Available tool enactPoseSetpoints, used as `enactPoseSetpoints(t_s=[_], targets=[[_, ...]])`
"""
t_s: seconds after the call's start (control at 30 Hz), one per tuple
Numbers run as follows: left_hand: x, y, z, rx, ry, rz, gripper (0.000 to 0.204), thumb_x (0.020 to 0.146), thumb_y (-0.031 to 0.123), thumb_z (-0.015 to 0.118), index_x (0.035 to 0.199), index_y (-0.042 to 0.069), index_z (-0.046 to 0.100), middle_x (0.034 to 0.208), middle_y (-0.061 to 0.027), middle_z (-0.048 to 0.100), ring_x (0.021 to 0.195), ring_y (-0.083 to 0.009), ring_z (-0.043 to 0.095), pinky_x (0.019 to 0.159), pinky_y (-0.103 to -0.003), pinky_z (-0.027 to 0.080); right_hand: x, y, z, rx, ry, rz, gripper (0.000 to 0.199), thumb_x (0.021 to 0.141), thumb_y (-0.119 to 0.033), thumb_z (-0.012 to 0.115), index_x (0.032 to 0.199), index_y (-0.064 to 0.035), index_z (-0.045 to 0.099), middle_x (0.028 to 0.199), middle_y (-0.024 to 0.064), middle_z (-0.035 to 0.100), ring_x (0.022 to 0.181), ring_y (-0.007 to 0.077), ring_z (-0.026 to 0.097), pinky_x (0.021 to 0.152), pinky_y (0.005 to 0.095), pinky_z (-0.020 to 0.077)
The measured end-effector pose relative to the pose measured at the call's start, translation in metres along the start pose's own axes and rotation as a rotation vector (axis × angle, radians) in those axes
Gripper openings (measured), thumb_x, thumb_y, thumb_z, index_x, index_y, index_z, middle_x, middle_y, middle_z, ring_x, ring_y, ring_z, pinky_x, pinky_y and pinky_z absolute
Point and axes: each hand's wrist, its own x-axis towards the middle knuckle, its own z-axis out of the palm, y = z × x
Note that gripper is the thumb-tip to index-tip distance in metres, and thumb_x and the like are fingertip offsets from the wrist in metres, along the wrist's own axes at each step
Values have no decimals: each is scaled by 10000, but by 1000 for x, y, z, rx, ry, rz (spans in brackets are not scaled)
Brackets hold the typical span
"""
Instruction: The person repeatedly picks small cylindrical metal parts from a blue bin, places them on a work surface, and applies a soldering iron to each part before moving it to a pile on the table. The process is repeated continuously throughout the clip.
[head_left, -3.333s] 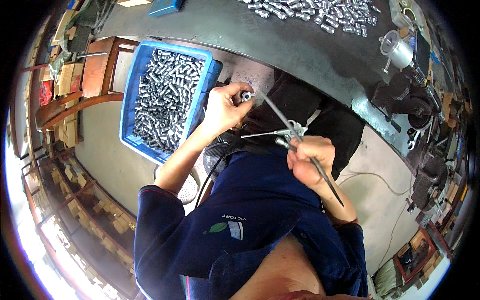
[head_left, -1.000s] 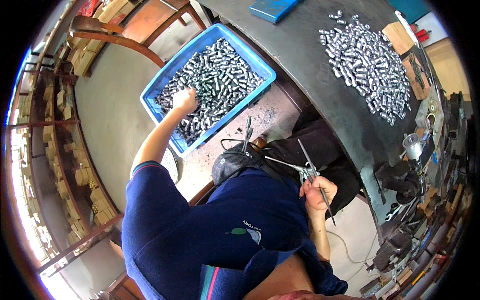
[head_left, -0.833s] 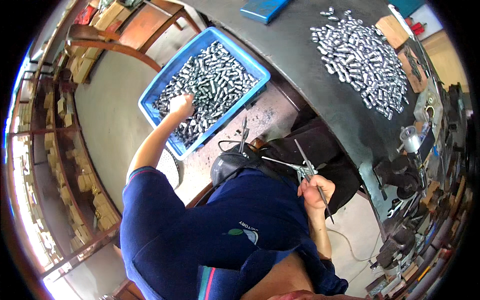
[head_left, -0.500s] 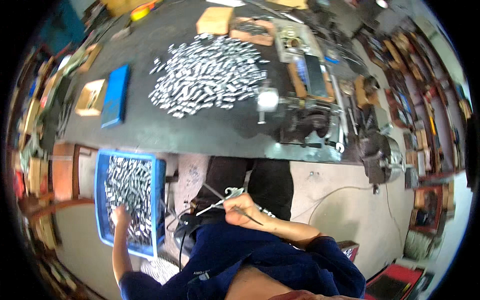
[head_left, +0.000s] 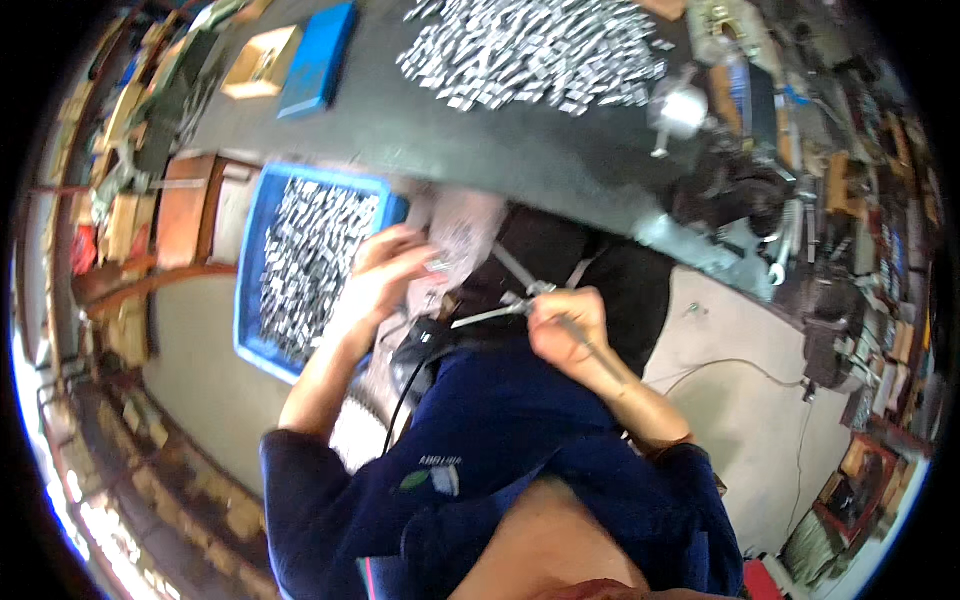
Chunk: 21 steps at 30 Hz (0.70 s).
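Note:
My left hand point(head_left: 390, 265) hovers at the right side of the blue crate point(head_left: 247, 300), fingers pinched on a small shiny metal part point(head_left: 437, 266). Inside the crate lie many similar silver parts point(head_left: 310, 255). In front of my lap, my right hand point(head_left: 568, 325) is closed around a thin grey rod-like tool point(head_left: 597, 352), its end running back along my wrist. By the knuckles of that hand sits a silver metal fitting with rods point(head_left: 525, 298); its exact kind is unclear.
On the dark workbench point(head_left: 420, 150) lies a large heap of silver parts point(head_left: 530, 50). A blue box point(head_left: 318, 58), a small open carton point(head_left: 262, 62) and a dark vise-like machine point(head_left: 735, 190) are there too. A wrench point(head_left: 778, 265) lies by the bench edge.
My left hand has come up out of the crate and moved right, with a small metal part in its fingers. The right hand still grips its tool. The view has shifted and turned.

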Motion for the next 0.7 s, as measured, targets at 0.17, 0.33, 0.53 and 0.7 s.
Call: enactPoseSetpoints(t_s=[0.17, 0.33, 0.53, 0.7], targets=[[8, -32, 40, -142, -219, -323, 163, 813, 99, 638, 899, 0, 539, 776, -68, 561, 604, -217, 636, 581, -311, 533, 3, -3, -8, -111, 49, -85, 317, 626, 83, 515, 556, -50, 236, 504, 23, 262, 463, 78, 253, 420, 254, 216], [9, -45, 36, -130, -154, -476, 207, 859, 189, 579, 912, -11, 572, 597, -93, 581, 443, -198, 565, 428, -282, 455, 6, 4, -16, -69, 28, -32, 290, 620, 31, 522, 554, -49, 251, 502, 12, 269, 463, 69, 254, 421, 243, 222], [10, -43, 44, 99, -83, -409, 233, 874, 208, 583, 848, -23, 593, 545, -66, 544, 386, -137, 496, 371, -232, 384, 12, 10, -18, -89, -33, 25, 457, 741, -313, 636, 574, -32, 317, 519, 51, 267, 470, 127, 275, 434, 296, 234], [12, -30, 54, 394, -144, -268, 189, 847, 157, 635, 790, -22, 609, 566, -36, 541, 397, -74, 459, 366, -196, 345, 13, 9, -15, -141, -80, -13, 340, 694, -153, 610, 573, -36, 315, 508, 61, 266, 450, 150, 287, 434, 306, 245]])
